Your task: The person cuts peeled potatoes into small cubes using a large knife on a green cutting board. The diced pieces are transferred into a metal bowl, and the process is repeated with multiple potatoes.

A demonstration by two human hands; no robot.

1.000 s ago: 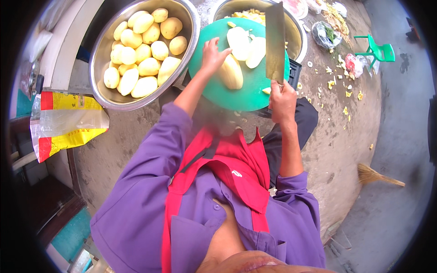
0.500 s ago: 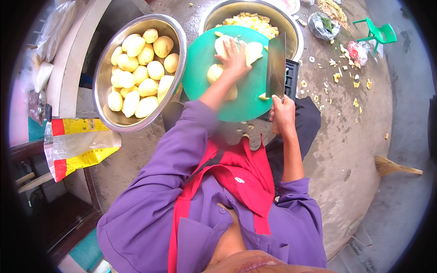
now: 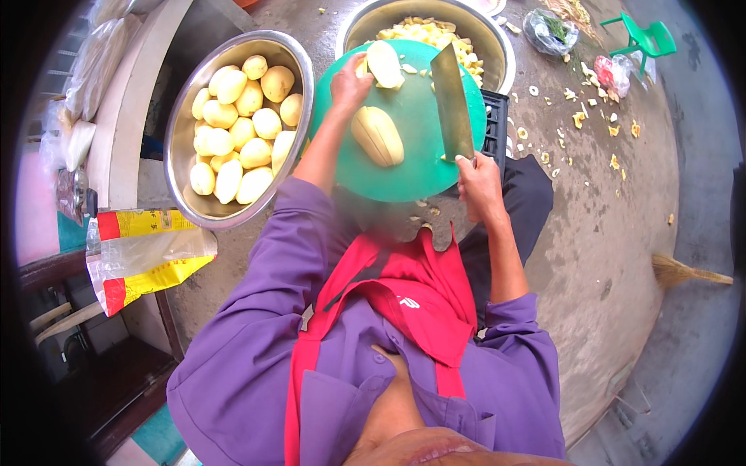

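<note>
In my right hand [image 3: 480,186] is the handle of a cleaver [image 3: 451,101], its broad blade upright over the right side of the round green cutting board [image 3: 420,175]. My left hand [image 3: 350,84] is closed at the board's far left edge, with a pale yellow potato piece [image 3: 361,67] showing at its fingertips. Just right of it lies a cut piece of peeled potato [image 3: 385,64]. A larger peeled potato [image 3: 378,137], with cut lines along its length, rests on the middle of the board. Small bits lie near the blade.
A steel bowl of peeled potatoes [image 3: 169,147] stands left of the board. Behind the board, a steel basin [image 3: 505,58] holds potato chunks. A black crate [image 3: 494,124] sits under the board's right side. Peelings litter the floor near a green stool [image 3: 649,39]; a broom [image 3: 688,272] lies right.
My left hand has moved left, off the pieces it covered, and now grips one piece. The cleaver has shifted slightly left, its blade now tilted left. The larger potato stays on the board.
</note>
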